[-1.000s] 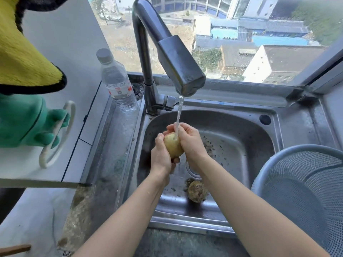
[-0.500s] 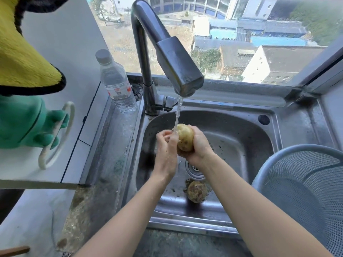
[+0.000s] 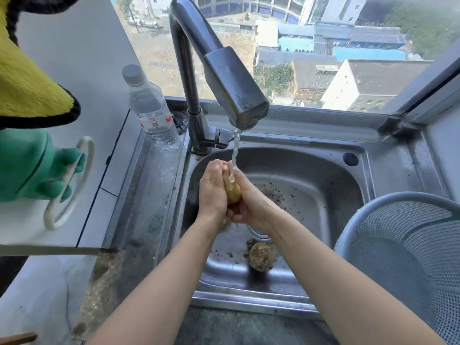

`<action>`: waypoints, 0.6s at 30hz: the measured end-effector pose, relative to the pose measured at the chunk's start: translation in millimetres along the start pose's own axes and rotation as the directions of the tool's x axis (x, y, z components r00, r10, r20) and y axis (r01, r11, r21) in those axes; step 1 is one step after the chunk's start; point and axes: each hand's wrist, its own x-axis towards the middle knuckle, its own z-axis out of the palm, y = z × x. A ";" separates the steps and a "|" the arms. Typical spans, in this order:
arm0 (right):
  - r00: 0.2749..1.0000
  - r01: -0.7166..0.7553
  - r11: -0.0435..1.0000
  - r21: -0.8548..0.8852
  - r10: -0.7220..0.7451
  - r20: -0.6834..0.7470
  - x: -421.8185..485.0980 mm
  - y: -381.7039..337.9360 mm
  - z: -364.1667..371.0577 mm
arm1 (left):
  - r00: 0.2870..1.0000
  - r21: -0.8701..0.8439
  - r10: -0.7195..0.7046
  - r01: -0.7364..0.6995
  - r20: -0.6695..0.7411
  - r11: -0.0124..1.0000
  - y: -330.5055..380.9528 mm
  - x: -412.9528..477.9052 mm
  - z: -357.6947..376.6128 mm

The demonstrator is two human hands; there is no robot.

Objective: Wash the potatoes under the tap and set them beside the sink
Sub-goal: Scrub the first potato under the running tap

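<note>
Both hands clasp one potato [image 3: 232,193] between them: the left hand [image 3: 211,190] curls round its left side, and the right hand [image 3: 251,204] cups it from the right and beneath. It is held over the sink [image 3: 313,170], directly under the thin stream [image 3: 234,155] falling from the tap [image 3: 234,95], so this looks like the rubbing-and-rinsing step. A second potato [image 3: 262,256], crusted with dirt, lies on the sink floor near the drain. Next, I judge, the held one must be lifted out and set down beside the sink, perhaps in the mesh basket [image 3: 410,245] at its right
</note>
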 end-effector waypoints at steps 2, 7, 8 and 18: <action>0.999 0.038 0.996 -0.082 -0.041 -0.035 -7.0 -3.4 0.9 | 0.998 -0.008 -0.049 0.050 0.044 0.999 0.2 2.2 -0.5; 0.986 0.111 0.981 -0.159 -0.129 -0.104 -12.2 -7.6 1.5 | 0.971 -0.021 0.106 -0.104 0.214 0.994 -10.4 -5.0 -10.9; 0.984 0.125 0.976 -0.177 -0.145 -0.107 -11.9 -5.5 2.8 | 0.977 -0.025 0.104 -0.101 0.185 0.995 -8.9 -4.8 -9.0; 0.971 0.169 0.967 -0.192 -0.197 -0.137 -15.8 4.3 -2.4 | 0.977 -0.044 0.046 -0.038 0.208 0.998 -15.8 -12.0 -7.3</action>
